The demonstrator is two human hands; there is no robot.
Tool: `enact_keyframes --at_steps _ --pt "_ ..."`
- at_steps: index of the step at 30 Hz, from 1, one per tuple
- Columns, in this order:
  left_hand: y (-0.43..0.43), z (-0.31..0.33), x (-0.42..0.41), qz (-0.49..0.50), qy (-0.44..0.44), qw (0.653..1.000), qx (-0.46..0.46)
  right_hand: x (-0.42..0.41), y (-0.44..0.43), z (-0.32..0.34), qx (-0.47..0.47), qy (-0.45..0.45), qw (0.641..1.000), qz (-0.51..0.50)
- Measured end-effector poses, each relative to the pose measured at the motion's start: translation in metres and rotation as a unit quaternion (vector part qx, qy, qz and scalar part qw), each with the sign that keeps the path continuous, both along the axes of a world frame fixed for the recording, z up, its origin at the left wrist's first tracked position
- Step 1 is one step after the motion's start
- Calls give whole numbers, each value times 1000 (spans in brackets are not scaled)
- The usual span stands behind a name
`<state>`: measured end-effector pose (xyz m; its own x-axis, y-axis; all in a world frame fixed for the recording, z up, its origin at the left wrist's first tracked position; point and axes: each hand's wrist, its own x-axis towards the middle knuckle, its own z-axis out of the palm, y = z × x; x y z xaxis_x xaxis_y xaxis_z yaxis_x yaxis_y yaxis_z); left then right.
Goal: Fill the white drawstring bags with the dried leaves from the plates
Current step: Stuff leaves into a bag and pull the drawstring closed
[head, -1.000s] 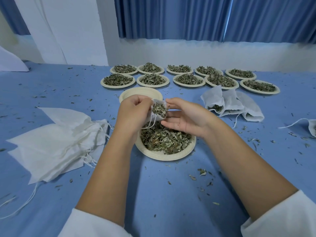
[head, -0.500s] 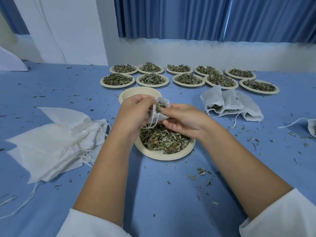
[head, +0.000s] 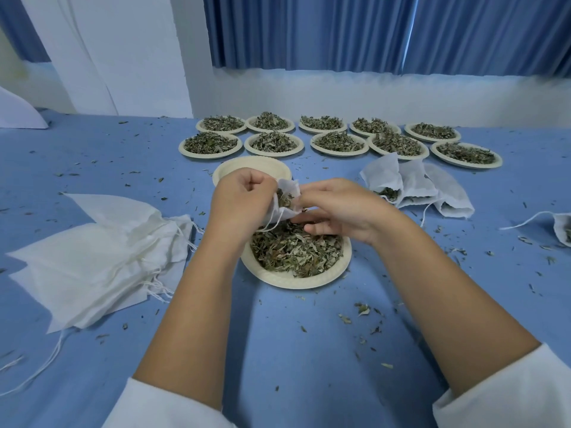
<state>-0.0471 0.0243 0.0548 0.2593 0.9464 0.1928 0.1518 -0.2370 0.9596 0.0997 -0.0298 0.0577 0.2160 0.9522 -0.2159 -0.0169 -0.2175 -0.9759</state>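
On the blue-covered desk [head: 278,341] the round cream paper plate [head: 290,283] of dried green leaves [head: 296,251] lies nearest. Just above its far edge the hands are close together. The left hand [head: 239,199] and the right hand [head: 336,205] both pinch the small white drawstring bag [head: 285,211], which already holds some leaves. Farther back stand ten more plates of leaves [head: 338,152].

Even, soft daylight, fairly bright; a pale streak glows through the far blue curtain [head: 411,32]; faint shadows under the forearms; wide-angle bending at the edges; near sleeves slightly blurred.
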Motion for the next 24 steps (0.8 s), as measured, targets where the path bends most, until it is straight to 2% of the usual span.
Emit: enact_keyframes --at_steps 2,5,11,14,16,19,24 --pt "0 0 0 8 3 1000 1 2 -2 4 4 34 999 17" --pt "-2 0 0 -4 7 1000 3 -3 -4 2 17 1 999 43" --pt "-1 1 0 -35 20 999 -8 -3 0 -6 36 0 999 0" --pt "-9 3 0 -123 7 992 -37 -7 2 -12 46 -75 996 -16" --pt "-10 1 3 -140 13 989 -40 -12 4 -17 64 -129 989 -31" --pt "-2 -4 5 -63 49 997 -2 -14 4 -17 76 -157 984 -20" --pt "8 -7 1 41 17 999 4 4 -5 -2 75 -277 958 0"
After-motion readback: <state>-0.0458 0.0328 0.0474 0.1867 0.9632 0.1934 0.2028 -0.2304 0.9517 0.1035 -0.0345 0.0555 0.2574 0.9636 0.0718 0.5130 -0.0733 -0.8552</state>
